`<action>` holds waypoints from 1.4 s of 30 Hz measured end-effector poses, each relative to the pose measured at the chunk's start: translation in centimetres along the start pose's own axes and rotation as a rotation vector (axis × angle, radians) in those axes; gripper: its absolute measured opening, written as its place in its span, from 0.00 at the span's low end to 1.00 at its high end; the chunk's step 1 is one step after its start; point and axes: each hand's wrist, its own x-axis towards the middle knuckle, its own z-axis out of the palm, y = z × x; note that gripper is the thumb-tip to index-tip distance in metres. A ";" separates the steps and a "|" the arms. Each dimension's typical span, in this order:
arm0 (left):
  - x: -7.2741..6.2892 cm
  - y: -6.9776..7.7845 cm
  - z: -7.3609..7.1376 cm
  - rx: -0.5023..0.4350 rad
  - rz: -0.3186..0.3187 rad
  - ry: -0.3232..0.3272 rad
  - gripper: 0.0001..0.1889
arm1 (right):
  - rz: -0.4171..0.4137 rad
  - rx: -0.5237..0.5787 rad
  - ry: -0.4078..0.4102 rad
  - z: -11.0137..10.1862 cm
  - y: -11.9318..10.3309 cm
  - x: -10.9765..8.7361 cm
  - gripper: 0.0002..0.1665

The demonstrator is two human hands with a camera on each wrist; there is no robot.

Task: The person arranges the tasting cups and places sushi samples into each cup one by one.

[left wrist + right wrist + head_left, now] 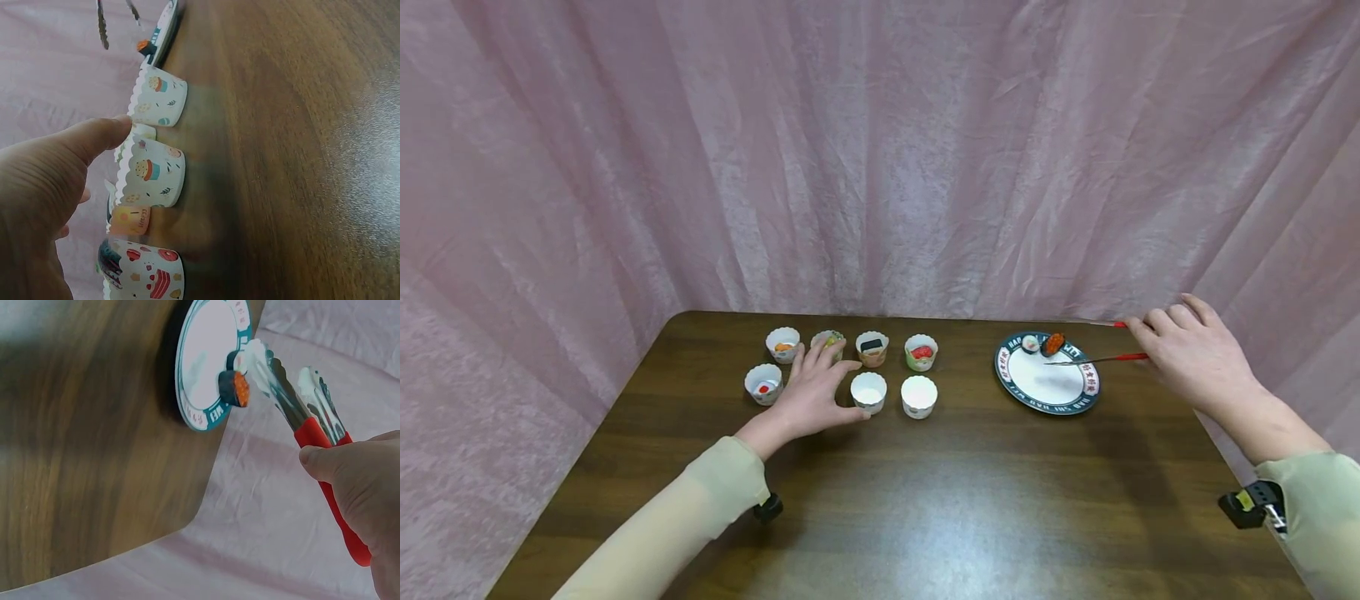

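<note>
My left hand (816, 396) is spread over a group of paper cups, its fingers loosely apart. In the left wrist view, the thumb comes close to the rims of two white printed cups (156, 172); whether it touches cannot be told. A cup with red cake prints (153, 275) holds something dark. My right hand (1202, 354) holds red-handled metal tongs (309, 430), their arms parted with nothing between. Below the tips lies a plate (1048, 408) with a green, lettered rim. On it sit a sushi roll (1031, 343) and a sushi piece with orange topping (1054, 343).
Other cups hold orange food (784, 347), a black-banded piece (872, 345), red food (921, 352) and a small red item (764, 389). Two front cups, including the rightmost one (919, 398), show only white insides. A pink curtain (880, 167) hangs behind the wooden table (925, 500).
</note>
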 end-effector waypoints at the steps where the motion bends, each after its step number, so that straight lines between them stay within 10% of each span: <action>1: 0.1 0.0 0.1 0.004 -0.003 -0.002 0.42 | 0.005 -0.003 -0.007 0.0 0.2 -0.2 0.41; 13: 1.3 -0.6 1.6 0.041 -0.021 -0.048 0.44 | 0.036 -0.042 -0.023 0.2 1.2 -0.2 0.17; 28: 1.4 -0.3 2.0 0.049 -0.027 -0.054 0.41 | 0.075 -0.083 -0.266 1.6 1.0 3.3 0.16; 42: 1.6 -0.5 2.3 0.034 -0.043 -0.064 0.41 | 0.039 -0.074 -0.223 2.3 1.0 4.6 0.12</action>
